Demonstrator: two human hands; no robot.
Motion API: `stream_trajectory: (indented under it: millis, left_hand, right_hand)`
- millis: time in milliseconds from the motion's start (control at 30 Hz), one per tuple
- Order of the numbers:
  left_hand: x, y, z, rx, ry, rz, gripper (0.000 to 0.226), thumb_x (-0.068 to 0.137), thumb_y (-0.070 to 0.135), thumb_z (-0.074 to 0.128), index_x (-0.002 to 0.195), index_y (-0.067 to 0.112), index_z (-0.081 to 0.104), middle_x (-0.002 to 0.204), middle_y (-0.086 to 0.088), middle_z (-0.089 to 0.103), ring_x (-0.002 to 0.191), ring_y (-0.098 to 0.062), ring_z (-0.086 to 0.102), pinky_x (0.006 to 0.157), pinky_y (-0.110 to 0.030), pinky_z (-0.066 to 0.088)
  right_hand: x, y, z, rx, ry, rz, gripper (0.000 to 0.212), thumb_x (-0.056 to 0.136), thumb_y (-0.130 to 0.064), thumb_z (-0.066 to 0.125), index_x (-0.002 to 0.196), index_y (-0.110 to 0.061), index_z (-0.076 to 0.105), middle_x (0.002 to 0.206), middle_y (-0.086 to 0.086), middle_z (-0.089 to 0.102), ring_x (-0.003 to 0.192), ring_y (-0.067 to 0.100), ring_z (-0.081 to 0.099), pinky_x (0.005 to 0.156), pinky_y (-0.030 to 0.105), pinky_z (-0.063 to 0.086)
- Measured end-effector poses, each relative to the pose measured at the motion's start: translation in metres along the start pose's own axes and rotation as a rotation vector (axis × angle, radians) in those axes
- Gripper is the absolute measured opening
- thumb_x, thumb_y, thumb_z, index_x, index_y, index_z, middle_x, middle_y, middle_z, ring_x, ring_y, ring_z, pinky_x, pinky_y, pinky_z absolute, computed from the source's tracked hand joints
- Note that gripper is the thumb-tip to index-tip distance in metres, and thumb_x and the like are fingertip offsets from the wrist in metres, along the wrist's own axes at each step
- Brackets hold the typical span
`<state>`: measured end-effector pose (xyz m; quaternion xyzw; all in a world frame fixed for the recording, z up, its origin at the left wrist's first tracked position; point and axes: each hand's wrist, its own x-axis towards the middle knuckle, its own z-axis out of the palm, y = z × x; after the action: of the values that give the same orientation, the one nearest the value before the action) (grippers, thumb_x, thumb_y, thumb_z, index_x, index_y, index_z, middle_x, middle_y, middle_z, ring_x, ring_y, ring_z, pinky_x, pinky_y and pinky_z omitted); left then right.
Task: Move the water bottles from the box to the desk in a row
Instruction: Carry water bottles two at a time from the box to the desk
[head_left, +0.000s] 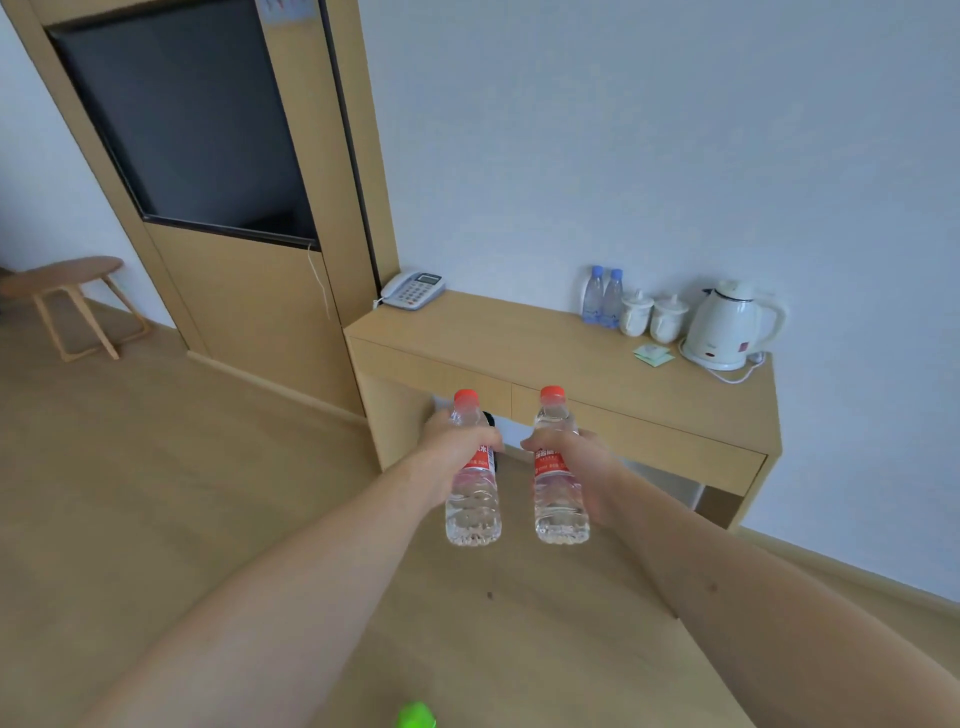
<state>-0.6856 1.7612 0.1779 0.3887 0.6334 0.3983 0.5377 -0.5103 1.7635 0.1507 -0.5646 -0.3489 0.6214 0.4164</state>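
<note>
My left hand (451, 451) grips a clear water bottle (474, 506) with a red cap and red label, held upright in the air. My right hand (582, 467) grips a second, matching red-capped bottle (560, 512), also upright. Both bottles hang side by side in front of the light wooden desk (498, 332), below its top and short of its front edge. The box is not in view. A green cap (415, 716) shows at the bottom edge.
On the desk stand a telephone (414, 291) at the left, two blue-capped bottles (602, 299), two white lidded cups (652, 314), a white kettle (730, 325) and small sachets (652, 355). A wooden TV panel (208, 156) and a stool (72, 301) are at the left.
</note>
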Motion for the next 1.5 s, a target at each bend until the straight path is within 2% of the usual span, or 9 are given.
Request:
stream_trajectory:
  millis: [200,400,667,867,1000,1167,1267,1333,1500]
  left_hand:
    - [0.126,0.045,-0.001,0.045,-0.088,0.057,0.053,0.071,0.002,0.08,0.118,0.011,0.057,0.109,-0.019,0.066,0.078,-0.032,0.067,0.064,-0.037,0.058]
    - [0.239,0.116,-0.005,0.065,-0.17,0.095,0.056,0.067,0.007,0.083,0.117,0.013,0.058,0.108,-0.016,0.067,0.078,-0.028,0.069,0.054,-0.031,0.056]
    - [0.341,0.143,0.018,0.145,-0.259,0.05,0.053,0.071,0.012,0.085,0.115,0.017,0.055,0.101,-0.013,0.068,0.074,-0.026,0.071,0.052,-0.029,0.055]
    - [0.435,0.158,0.05,0.105,-0.222,0.024,0.052,0.08,0.04,0.084,0.118,0.017,0.057,0.103,-0.013,0.071,0.076,-0.026,0.073,0.054,-0.03,0.057]
    - [0.506,0.177,0.082,0.095,-0.191,0.015,0.054,0.088,0.06,0.069,0.116,0.015,0.06,0.106,-0.011,0.071,0.073,-0.024,0.07,0.056,-0.033,0.057]
    - [0.578,0.204,0.121,0.133,-0.179,-0.013,0.044,0.091,0.055,0.068,0.113,0.018,0.058,0.103,-0.007,0.071,0.068,-0.025,0.069,0.068,-0.045,0.061]
    - [0.614,0.22,0.14,0.122,-0.178,-0.007,0.037,0.091,0.048,0.071,0.112,0.019,0.061,0.101,-0.009,0.072,0.067,-0.025,0.072,0.061,-0.041,0.062]
    - [0.636,0.223,0.152,0.131,-0.174,-0.005,0.037,0.09,0.046,0.071,0.115,0.02,0.061,0.105,-0.01,0.073,0.079,-0.027,0.074,0.072,-0.044,0.063]
    - [0.684,0.223,0.179,0.193,-0.186,-0.021,0.035,0.091,0.041,0.069,0.118,0.019,0.061,0.107,-0.011,0.073,0.078,-0.024,0.071,0.072,-0.038,0.059]
  right_hand:
    - [0.097,-0.042,0.016,0.032,0.084,-0.032,0.067,0.071,-0.015,0.086,0.128,-0.007,0.052,0.103,0.022,0.063,0.078,0.035,0.067,0.068,0.043,0.059]
    - [0.179,-0.103,0.035,0.062,0.132,-0.056,0.067,0.069,-0.027,0.092,0.122,-0.005,0.056,0.088,0.019,0.063,0.064,0.032,0.067,0.062,0.042,0.059]
    - [0.277,-0.141,0.039,0.055,0.167,-0.041,0.068,0.074,-0.042,0.089,0.123,-0.009,0.055,0.091,0.018,0.064,0.064,0.03,0.069,0.061,0.041,0.06]
    - [0.377,-0.162,0.017,0.112,0.13,-0.013,0.073,0.077,-0.07,0.074,0.121,-0.014,0.059,0.087,0.018,0.067,0.07,0.035,0.07,0.066,0.047,0.06]
    - [0.454,-0.188,-0.006,0.059,0.082,-0.038,0.065,0.082,-0.062,0.075,0.122,-0.013,0.06,0.091,0.017,0.067,0.065,0.032,0.071,0.06,0.041,0.06]
    - [0.538,-0.221,-0.039,0.007,0.047,-0.052,0.05,0.089,-0.054,0.072,0.12,-0.016,0.061,0.085,0.008,0.075,0.069,0.027,0.075,0.056,0.035,0.059]
    - [0.581,-0.235,-0.058,-0.046,0.038,-0.022,0.057,0.086,-0.051,0.075,0.126,-0.015,0.056,0.114,0.012,0.072,0.096,0.032,0.074,0.083,0.048,0.061]
    - [0.601,-0.238,-0.067,-0.083,0.04,-0.014,0.054,0.085,-0.045,0.078,0.125,-0.014,0.058,0.12,0.013,0.07,0.106,0.032,0.071,0.1,0.055,0.054]
    - [0.641,-0.241,-0.091,-0.175,0.11,-0.011,0.037,0.079,-0.026,0.085,0.106,-0.009,0.066,0.101,0.01,0.072,0.096,0.027,0.072,0.088,0.043,0.057]
